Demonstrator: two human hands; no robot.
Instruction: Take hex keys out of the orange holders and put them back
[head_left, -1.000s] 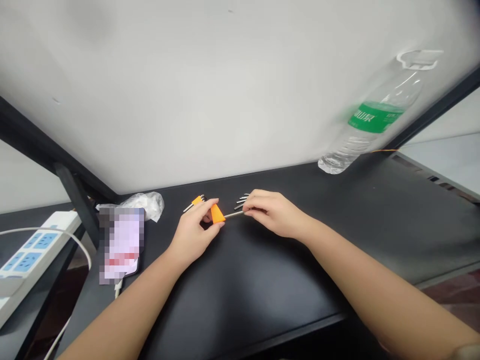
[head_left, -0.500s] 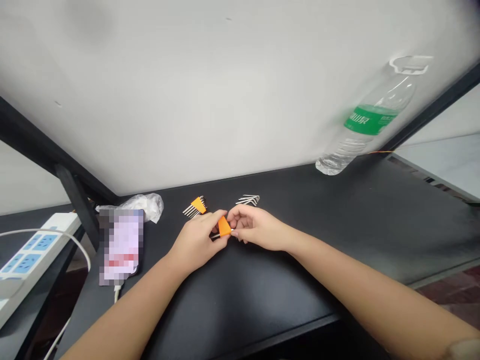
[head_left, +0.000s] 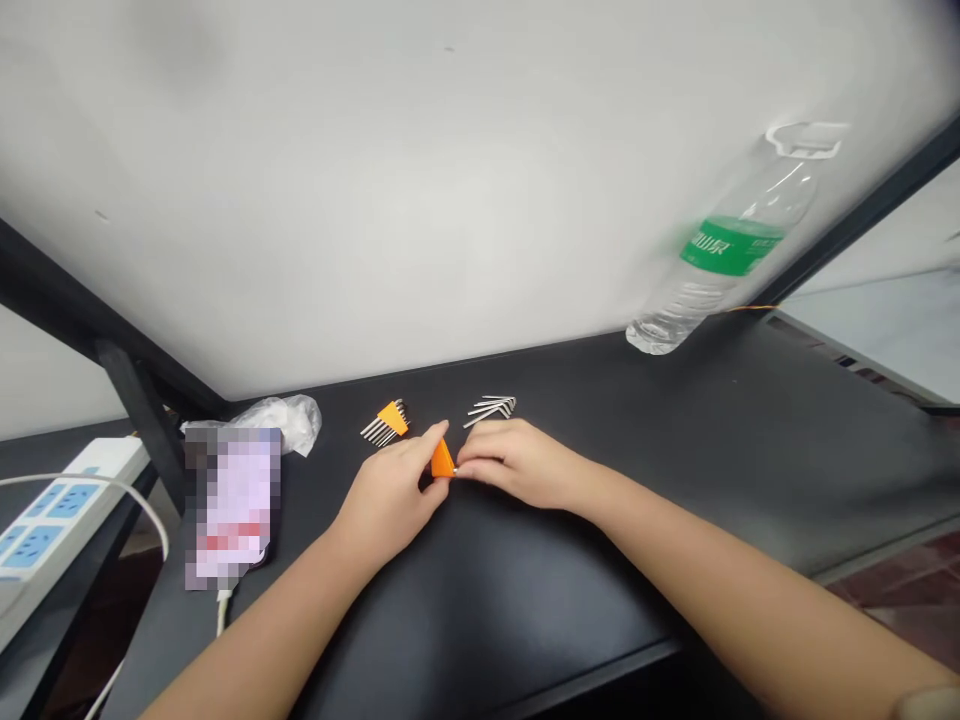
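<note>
**Hands close up at the orange holder**

Your left hand [head_left: 390, 495] pinches the orange holder [head_left: 442, 460] just above the worktop [head_left: 525, 620], fingers closed on it. Your right hand [head_left: 517, 465] is curled shut against the holder's right end, and only a glint of the hex key [head_left: 454, 470] shows there. A second ago a long stretch of key lay bare between your hands, so it likely sits deeper now. The loose keys [head_left: 491, 408], then half hidden by your right hand, now lie in plain view behind it.

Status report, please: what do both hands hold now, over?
Left hand, right hand: both pinch orange holder. Loose hex keys just behind right hand. Nothing blocking.
</note>
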